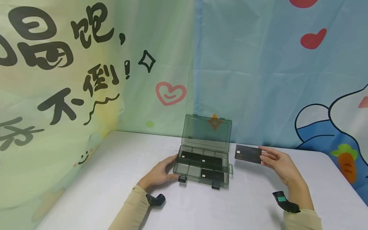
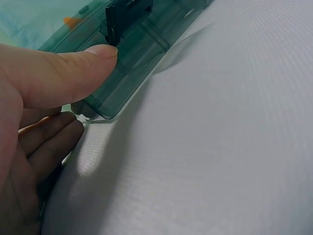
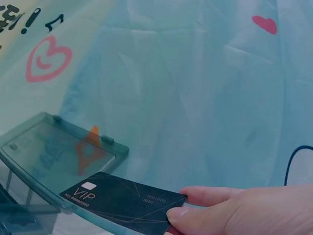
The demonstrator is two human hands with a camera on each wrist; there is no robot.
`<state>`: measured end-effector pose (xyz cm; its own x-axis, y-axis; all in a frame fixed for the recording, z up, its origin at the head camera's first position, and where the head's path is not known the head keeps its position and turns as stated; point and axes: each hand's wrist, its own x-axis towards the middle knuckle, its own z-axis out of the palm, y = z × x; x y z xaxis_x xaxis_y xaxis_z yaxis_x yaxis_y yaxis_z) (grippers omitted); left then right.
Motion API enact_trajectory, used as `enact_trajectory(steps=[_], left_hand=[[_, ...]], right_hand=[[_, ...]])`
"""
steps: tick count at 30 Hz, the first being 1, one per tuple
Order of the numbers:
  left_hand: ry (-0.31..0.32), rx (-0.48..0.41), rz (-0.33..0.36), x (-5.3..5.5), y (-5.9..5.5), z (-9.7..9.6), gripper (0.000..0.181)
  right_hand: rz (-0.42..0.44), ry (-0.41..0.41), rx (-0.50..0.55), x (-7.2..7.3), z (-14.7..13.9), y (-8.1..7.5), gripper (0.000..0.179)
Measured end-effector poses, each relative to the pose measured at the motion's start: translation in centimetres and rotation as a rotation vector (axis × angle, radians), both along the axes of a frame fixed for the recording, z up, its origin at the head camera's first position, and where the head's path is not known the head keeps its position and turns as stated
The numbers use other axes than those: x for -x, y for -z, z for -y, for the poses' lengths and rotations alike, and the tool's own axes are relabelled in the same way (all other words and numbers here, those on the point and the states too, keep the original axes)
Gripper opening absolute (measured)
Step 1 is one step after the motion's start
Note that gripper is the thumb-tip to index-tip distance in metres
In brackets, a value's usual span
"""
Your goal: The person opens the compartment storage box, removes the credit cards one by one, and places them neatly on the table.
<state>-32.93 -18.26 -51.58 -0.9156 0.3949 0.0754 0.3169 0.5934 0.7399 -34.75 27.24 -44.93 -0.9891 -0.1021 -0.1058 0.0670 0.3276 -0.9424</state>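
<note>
A see-through grey-green plastic case [image 1: 181,168] with compartments rests on the white table, its lid [image 1: 201,134] raised at the back. Three black cards lie inside: one back left [image 1: 191,156], one back right [image 1: 211,160] and one front right [image 1: 212,175]. My left hand [image 1: 159,173] holds the case at its left end; the thumb [image 2: 83,68] presses the front wall beside a dark latch [image 2: 128,14]. To the right of the case, my right hand [image 1: 279,163] pinches a black VIP card [image 3: 122,200] by its right edge, above the table.
The white table [image 1: 115,166] reaches back to a printed cloth backdrop [image 1: 244,80] with dark writing and red hearts. A second dark latch [image 1: 216,185] hangs from the case's front, and a small tab [image 1: 231,169] juts from its right side.
</note>
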Motion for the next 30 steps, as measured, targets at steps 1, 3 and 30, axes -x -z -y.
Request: enact_trajectory(steps=[1,3,30], left_hand=[[-0.001,0.001,0.000,0.0,0.0,0.0,0.086],[-0.003,-0.001,0.003,-0.1,0.0,0.0,0.086],[0.008,-0.003,-0.019,-0.3,-0.2,-0.1,0.084]], right_hand=[[0.007,0.005,-0.007,0.0,-0.1,0.2,0.066],[0.014,0.010,-0.021,0.1,-0.4,0.5,0.065],[0.122,0.047,-0.175,0.0,-1.7,3.7,0.062]])
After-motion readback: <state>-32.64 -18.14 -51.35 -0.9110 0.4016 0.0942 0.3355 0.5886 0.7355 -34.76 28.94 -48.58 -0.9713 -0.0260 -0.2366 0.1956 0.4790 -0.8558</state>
